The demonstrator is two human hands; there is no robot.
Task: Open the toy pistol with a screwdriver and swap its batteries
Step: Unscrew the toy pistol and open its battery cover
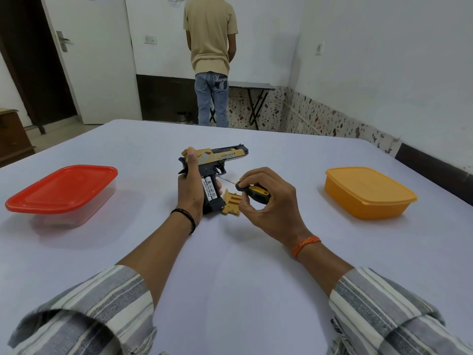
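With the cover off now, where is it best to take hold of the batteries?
Judging by their pose, pinch the batteries at their lower ends, coming from the right: the left hand wraps the toy pistol grip's left side, and they lie exposed lengthwise.

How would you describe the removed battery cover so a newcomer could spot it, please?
On the white table, look between the two hands, beside the toy pistol grip. The battery cover lies flat there: a small tan ribbed plate, unlike the black-and-yellow screwdriver above it.
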